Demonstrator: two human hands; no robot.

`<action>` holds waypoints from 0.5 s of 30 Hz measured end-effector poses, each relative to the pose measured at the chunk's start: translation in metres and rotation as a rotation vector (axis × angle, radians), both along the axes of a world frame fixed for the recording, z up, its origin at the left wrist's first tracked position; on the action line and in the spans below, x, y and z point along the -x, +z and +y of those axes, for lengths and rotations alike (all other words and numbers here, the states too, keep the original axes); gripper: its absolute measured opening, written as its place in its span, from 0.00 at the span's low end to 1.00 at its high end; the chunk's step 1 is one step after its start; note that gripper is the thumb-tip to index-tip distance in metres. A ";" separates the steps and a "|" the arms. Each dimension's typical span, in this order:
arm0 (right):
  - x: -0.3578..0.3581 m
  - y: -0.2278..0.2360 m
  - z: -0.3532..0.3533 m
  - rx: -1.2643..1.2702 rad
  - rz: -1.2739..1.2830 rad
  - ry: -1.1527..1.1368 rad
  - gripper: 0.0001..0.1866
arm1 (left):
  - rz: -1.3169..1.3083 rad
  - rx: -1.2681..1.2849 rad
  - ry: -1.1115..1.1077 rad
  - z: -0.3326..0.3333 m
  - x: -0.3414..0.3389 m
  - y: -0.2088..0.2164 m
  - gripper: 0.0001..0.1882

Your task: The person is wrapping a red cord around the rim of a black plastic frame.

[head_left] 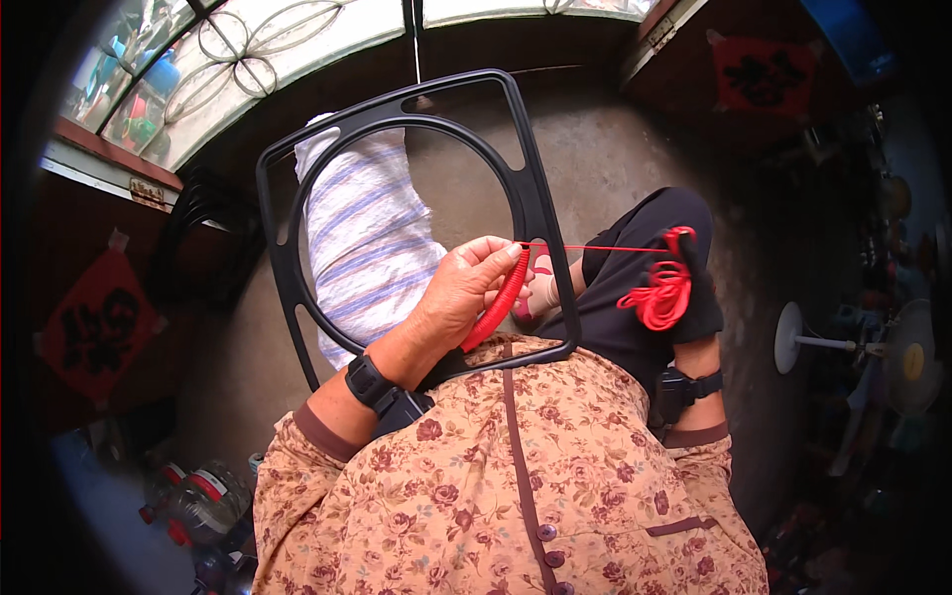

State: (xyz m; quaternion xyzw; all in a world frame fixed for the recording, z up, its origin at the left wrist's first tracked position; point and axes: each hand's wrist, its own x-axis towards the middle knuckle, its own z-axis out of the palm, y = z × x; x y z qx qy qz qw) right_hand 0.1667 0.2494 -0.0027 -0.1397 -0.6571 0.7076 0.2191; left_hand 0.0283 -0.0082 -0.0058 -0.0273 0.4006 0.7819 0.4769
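Observation:
A black square frame (530,183) with a large round opening leans across my lap. Red cord (501,299) is wound closely round the lower right part of its inner ring. My left hand (466,288) is closed at the upper end of these turns, thumb and forefinger pinching the ring and cord. From that pinch a single strand runs taut to my right hand (702,288), which looks dark, perhaps gloved, against my dark trousers. The strand ends at that hand, its fingers hard to make out. A looped bundle of red cord (659,297) hangs there.
A striped cloth (367,228) lies beyond the frame on the grey floor (595,149). More black frames (203,233) stand at the left. Plastic bottles (208,496) sit at the lower left, and a white fan (907,372) is at the right. An open doorway lies ahead.

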 end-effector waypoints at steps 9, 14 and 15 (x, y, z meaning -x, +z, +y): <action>0.035 0.020 0.012 -0.089 -0.337 0.000 0.16 | -0.004 -0.012 -0.004 0.001 0.005 0.008 0.08; 0.094 0.004 -0.038 -0.434 -0.193 0.112 0.14 | -0.049 -0.035 -0.056 -0.007 0.003 0.009 0.07; 0.104 0.000 -0.049 -0.436 -0.190 0.102 0.14 | -0.044 -0.037 -0.065 -0.007 0.002 0.008 0.07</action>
